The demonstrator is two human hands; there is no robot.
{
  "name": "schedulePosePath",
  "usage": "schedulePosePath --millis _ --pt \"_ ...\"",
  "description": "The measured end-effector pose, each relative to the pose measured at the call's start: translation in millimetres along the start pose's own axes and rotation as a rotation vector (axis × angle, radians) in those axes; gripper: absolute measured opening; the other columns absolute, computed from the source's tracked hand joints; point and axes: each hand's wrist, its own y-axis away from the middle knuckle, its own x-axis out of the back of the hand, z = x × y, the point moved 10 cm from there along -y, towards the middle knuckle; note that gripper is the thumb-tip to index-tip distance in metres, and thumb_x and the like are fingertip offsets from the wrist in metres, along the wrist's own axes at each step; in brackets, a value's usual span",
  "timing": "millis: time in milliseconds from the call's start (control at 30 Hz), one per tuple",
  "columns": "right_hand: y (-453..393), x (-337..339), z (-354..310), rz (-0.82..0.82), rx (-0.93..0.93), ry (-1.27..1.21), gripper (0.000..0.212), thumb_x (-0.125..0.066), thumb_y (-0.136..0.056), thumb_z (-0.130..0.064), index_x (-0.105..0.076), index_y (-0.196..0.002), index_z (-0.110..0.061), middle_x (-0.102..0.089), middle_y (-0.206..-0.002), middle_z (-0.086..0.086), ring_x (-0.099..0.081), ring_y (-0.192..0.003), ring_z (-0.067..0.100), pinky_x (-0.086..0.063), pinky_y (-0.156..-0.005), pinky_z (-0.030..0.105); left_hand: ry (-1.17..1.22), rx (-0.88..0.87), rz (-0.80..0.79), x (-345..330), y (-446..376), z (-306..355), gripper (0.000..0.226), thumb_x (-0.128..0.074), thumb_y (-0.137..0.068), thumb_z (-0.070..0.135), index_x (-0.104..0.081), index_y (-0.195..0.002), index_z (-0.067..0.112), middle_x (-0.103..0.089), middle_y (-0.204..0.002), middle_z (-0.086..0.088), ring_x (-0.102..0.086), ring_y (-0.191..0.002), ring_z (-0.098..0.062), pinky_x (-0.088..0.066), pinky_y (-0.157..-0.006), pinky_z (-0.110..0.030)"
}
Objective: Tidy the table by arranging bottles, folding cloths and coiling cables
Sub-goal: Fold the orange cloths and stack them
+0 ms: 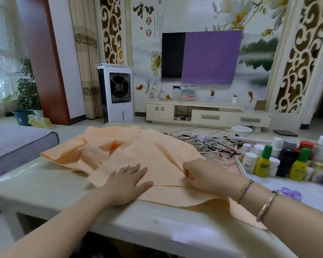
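Table (45, 185) fills the lower half of your view, pale and glossy, its near edge running from 9 o'clock down to 5 o'clock. Across its middle lies the cloth (138, 149), peach-coloured, rumpled and bunched toward 11 o'clock, smoother toward you, with a scalloped hem hanging over the near edge at 5 o'clock. A second scalloped edge crosses the cloth between your hands, so a layer is lying over another there. At 1 o'clock from the cloth you've got the cables (209, 142), a loose white and dark tangle, touching the cloth's far right border. At 3 o'clock stand the bottles (279, 159), crowded together: white-capped tubs, two yellow ones with green caps, a dark one, a red cap behind. They sit well apart from the cloth, just beside the cables.

Now your hands. Your left hand (128, 183) is flat on the cloth at 6 o'clock, fingers straight and spread, pressing down and gripping nothing. Your right hand (207, 174) sits just at 3 o'clock of it, fingers curled in, pinching a fold of cloth at the knuckles' left side. On that wrist, a woven band (246, 190) and a bangle (266, 205).

Smallest bit: a purple scrap (291, 192) on the table at 4 o'clock, past the bangle.
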Motion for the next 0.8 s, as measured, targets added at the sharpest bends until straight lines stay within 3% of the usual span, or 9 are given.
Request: schedulePosePath --millis 67,133,233,333,400,500,567,667,800 --pt "-4.3 3.4 2.6 0.054 -0.013 -0.017 0.017 -0.055 -0.086 -0.030 -0.062 -0.099 -0.022 -0.059 -0.109 0.000 -0.054 -0.105 0.022 -0.043 -0.077 0.031 0.010 -0.005 0.149 16.8 3.6 -1.2 0.054 -0.032 -0.095 0.060 -0.035 -0.144 0.038 -0.036 -0.150 0.008 -0.035 -0.133 -0.022 -0.031 -0.106 -0.039" --pt "-8.3 5.0 -0.5 0.065 0.009 -0.105 0.027 -0.060 -0.084 -0.044 -0.063 -0.101 -0.024 -0.057 -0.110 -0.003 -0.049 -0.108 0.019 -0.043 -0.088 0.034 -0.006 -0.020 0.294 34.3 6.9 -1.0 0.037 -0.040 -0.096 0.050 -0.057 -0.125 0.036 -0.059 -0.124 0.009 -0.050 -0.112 -0.020 -0.039 -0.091 -0.034" --pt "-14.0 9.9 -16.4 0.112 0.076 -0.074 0.056 -0.061 -0.076 -0.066 -0.056 -0.118 -0.030 -0.047 -0.115 -0.005 -0.039 -0.109 0.017 -0.035 -0.090 0.032 0.114 -0.020 0.429 57.9 3.7 -2.3 0.030 -0.048 -0.091 0.044 -0.072 -0.100 0.029 -0.070 -0.098 0.008 -0.060 -0.097 -0.017 -0.044 -0.084 -0.033" --pt "-27.2 14.1 -22.0 0.116 0.041 -0.028 0.069 -0.063 -0.070 -0.071 -0.050 -0.125 -0.030 -0.044 -0.116 -0.003 -0.045 -0.107 0.019 -0.031 -0.079 0.032 0.335 -0.039 0.563 95.2 -11.2 1.9 0.022 -0.057 -0.090 0.035 -0.076 -0.097 0.026 -0.073 -0.098 0.007 -0.064 -0.095 -0.015 -0.050 -0.083 -0.035" --pt "-41.9 22.2 -8.6 0.105 -0.066 -0.128 0.056 -0.065 -0.075 -0.063 -0.054 -0.118 -0.028 -0.052 -0.116 -0.004 -0.052 -0.107 0.019 -0.032 -0.073 0.030 0.392 -0.089 0.652 122.4 -25.0 14.5 0.020 -0.058 -0.087 0.030 -0.077 -0.093 0.026 -0.074 -0.094 0.007 -0.064 -0.093 -0.017 -0.050 -0.083 -0.037" --pt "-65.8 54.1 25.8 0.190 -0.200 -0.173 0.019 -0.056 -0.088 -0.031 -0.067 -0.096 -0.017 -0.067 -0.103 0.003 -0.061 -0.097 0.024 -0.044 -0.067 0.032 0.504 -0.164 0.711 151.3 -53.2 32.2 0.019 -0.059 -0.086 0.024 -0.077 -0.089 0.027 -0.072 -0.083 0.010 -0.063 -0.085 -0.014 -0.051 -0.081 -0.039" --pt "-79.9 66.3 65.5 0.205 -0.334 -0.407 0.019 -0.053 -0.089 -0.016 -0.068 -0.084 -0.006 -0.069 -0.084 0.011 -0.064 -0.074 0.025 -0.051 -0.062 0.036 0.547 -0.185 0.748 167.1 -77.8 41.5 0.022 -0.055 -0.087 0.030 -0.075 -0.096 0.030 -0.071 -0.096 0.009 -0.061 -0.095 -0.019 -0.049 -0.087 -0.042" --pt "-87.3 79.7 135.5 0.290 -0.593 -0.892 0.024 -0.044 -0.089 -0.002 -0.059 -0.070 -0.001 -0.061 -0.058 0.012 -0.055 -0.044 0.018 -0.042 -0.044 0.024 0.472 -0.157 0.817 188.0 -110.0 59.1 0.038 -0.055 -0.089 0.043 -0.059 -0.125 0.034 -0.050 -0.136 0.006 -0.044 -0.121 -0.026 -0.030 -0.103 -0.037" --pt "-77.6 64.1 213.3 0.400 -0.872 -1.243 0.026 -0.029 -0.096 0.000 -0.053 -0.090 0.006 -0.061 -0.043 0.011 -0.061 -0.035 0.017 -0.036 -0.031 0.014 0.379 -0.101 0.856 179.9 -125.4 70.4 0.074 -0.065 -0.085 0.040 -0.026 -0.146 0.024 -0.022 -0.145 0.001 -0.027 -0.126 -0.023 -0.022 -0.104 -0.032"
